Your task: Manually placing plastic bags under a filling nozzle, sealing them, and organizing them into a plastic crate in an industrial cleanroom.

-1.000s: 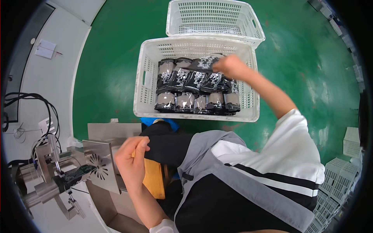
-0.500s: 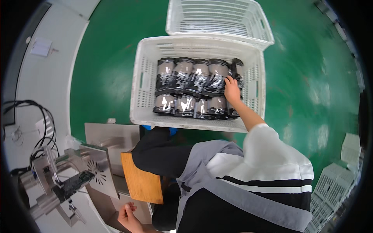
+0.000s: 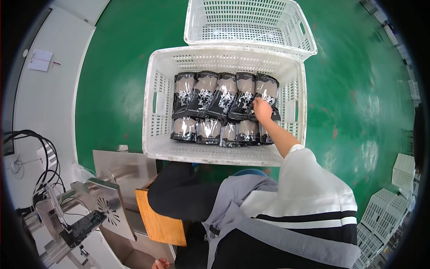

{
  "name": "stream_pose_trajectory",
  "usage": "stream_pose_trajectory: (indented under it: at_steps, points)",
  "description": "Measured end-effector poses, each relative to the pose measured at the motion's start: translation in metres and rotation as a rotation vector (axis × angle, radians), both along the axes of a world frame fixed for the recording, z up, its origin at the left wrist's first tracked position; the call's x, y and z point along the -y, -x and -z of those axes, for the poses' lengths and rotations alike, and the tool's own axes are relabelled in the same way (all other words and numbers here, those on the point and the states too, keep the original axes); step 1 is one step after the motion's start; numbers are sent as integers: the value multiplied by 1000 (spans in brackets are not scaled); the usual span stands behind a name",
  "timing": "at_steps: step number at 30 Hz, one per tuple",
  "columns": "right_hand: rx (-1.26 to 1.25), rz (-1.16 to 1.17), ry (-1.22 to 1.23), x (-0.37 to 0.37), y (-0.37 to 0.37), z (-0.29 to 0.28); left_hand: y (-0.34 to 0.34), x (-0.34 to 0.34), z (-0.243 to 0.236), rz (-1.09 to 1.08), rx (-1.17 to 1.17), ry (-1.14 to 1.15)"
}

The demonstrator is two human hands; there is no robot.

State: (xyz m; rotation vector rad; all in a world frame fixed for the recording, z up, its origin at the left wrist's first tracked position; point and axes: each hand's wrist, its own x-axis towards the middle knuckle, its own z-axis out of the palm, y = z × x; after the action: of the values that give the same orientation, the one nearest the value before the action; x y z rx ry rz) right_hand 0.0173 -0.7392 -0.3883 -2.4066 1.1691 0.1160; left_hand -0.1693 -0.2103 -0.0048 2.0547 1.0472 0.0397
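My right hand [image 3: 262, 110] reaches into a white plastic crate [image 3: 224, 155]. Its fingers are bent closed at the lower left edge of a shiny black-and-clear pouch [image 3: 267, 85], the rightmost of the far row. Several similar pouches with pale contents lie beside it, overlapping; one next to it is this pouch [image 3: 245, 85]. A nearer row [image 3: 208, 130] lies along the crate's front side. My left hand [image 3: 160, 263] shows only in part at the lower edge, fingers curled, with nothing visible in them.
Another white crate [image 3: 242, 33] stands just beyond the first one on the green floor. A wooden stool seat [image 3: 161, 219] is by my leg. At left stands a metal machine [image 3: 83, 226] with black cables [image 3: 47, 143]. Stacked white crates [image 3: 383, 210] are at right.
The rightmost pouch, earlier narrow and tilted, now lies flatter with its front up. My right hand has shifted slightly left and lower. My left hand has dropped mostly out of view.
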Motion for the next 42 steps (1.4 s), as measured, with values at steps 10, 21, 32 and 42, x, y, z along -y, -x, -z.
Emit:
stream_pose_trajectory:
  at_steps: [10,21,32,42]
  points:
    - [430,218,56,197,-30,80,-29,-4,5,161,-129,-76]
    - [-57,-397,786,279,0,154,-48,-53,29,202,-103,-92]
    - [416,-458,290,196,-28,178,102,-49,39,-615,286,-355]
    - [543,-684,-684,-72,-70,-81,278,10,241,-565,-476,-577]
